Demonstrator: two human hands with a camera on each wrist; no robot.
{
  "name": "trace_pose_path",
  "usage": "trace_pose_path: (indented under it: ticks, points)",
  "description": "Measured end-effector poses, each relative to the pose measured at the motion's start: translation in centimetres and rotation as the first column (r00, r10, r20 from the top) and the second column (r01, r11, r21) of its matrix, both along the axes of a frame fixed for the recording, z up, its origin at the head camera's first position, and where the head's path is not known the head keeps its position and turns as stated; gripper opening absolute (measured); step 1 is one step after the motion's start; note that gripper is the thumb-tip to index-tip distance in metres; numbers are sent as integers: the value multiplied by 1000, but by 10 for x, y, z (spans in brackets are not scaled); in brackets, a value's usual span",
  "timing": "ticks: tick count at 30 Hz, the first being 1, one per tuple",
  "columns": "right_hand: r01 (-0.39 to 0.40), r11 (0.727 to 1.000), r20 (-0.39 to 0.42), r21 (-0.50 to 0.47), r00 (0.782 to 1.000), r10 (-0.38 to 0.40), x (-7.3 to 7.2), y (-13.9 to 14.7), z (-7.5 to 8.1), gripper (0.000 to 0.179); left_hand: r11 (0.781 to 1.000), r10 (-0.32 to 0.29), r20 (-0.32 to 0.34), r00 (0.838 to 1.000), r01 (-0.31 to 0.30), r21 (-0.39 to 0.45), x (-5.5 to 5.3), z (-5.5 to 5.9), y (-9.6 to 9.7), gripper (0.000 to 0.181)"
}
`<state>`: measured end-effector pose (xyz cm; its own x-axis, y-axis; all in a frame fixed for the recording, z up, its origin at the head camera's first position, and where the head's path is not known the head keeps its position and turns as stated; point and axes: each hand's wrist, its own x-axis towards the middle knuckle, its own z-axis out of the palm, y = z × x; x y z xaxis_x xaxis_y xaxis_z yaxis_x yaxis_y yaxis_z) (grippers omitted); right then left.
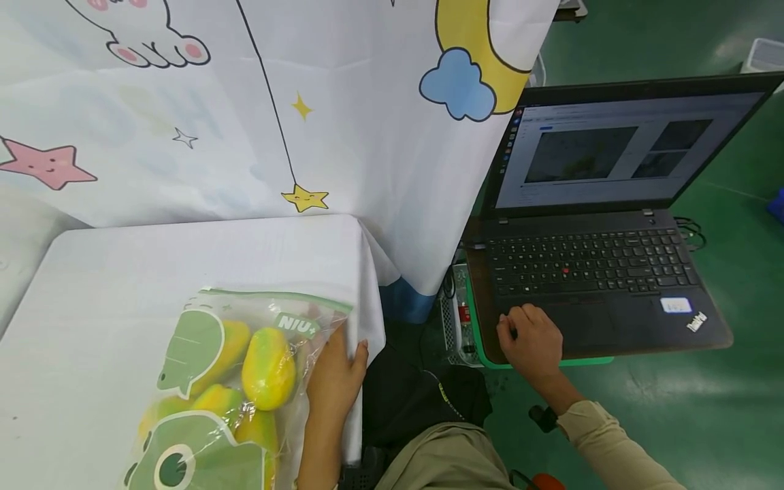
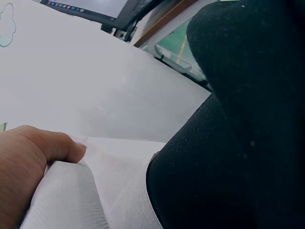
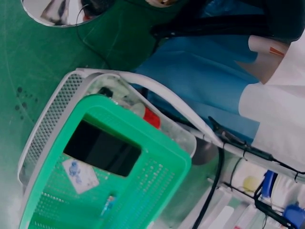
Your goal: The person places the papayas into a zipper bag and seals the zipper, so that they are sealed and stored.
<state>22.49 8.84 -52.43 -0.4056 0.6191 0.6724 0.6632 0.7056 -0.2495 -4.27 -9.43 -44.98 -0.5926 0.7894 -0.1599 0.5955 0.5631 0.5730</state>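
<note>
A clear zip bag (image 1: 318, 314) with green cartoon print and "NIU+" lettering lies on the white-covered table (image 1: 153, 255). Several yellow-green mango-like fruits (image 1: 268, 367) are inside it. My left hand (image 1: 331, 388) rests by the bag's right side at the table edge, thumb apart from the fingers; clear plastic partly covers the fingertips. Up close, the left wrist view shows a digit (image 2: 62, 145) of that hand beside folded white cloth (image 2: 66, 195). My right hand (image 1: 534, 344), fingers loosely bent, rests on the front left of a black laptop (image 1: 588, 327). The right wrist view does not show that hand.
A patterned white curtain (image 1: 367, 136) hangs behind the table. Under the laptop, a green basket (image 3: 157, 167) holds a black phone-like slab (image 3: 102, 148) and a small card (image 3: 80, 175). A white mesh-sided bin (image 3: 55, 112) stands beneath it on the green floor (image 3: 28, 62).
</note>
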Motion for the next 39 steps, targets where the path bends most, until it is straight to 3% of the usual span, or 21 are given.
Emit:
trace_pose_path:
  ticks: [39]
  points:
    - [-3, 1000, -8, 9, 1000, 4, 1, 1, -2, 27, 1000, 1, -23, 1000, -1, -7, 1, -1, 1, 61]
